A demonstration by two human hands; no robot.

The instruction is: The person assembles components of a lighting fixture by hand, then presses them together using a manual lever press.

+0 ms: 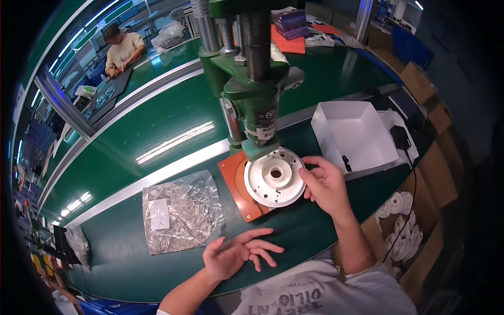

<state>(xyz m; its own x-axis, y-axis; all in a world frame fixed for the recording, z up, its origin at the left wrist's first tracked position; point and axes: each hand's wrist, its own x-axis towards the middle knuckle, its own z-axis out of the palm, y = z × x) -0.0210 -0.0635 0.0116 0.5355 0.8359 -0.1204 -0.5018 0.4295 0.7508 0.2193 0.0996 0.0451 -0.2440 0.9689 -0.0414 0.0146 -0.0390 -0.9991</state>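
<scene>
The right hand (325, 184) pinches the rim of the white plastic disc (275, 177), likely light, stiff and best gripped by its edge, on the orange plate (236, 184) under the green press (252, 94), while the left hand (236, 255) hovers open and empty above the counter (131, 252).

Round disc (275, 177) on a flat base plate (237, 185), directly under the head of the press (255, 89), near the middle of the bench (157, 131). Right hand (326, 185) touching the right edge of the disc. Left hand (237, 255) in front, resting apart from the disc. Bag of small metal parts (181, 211) left of the plate. Open box (357, 135) to the right, behind the right hand.
</scene>
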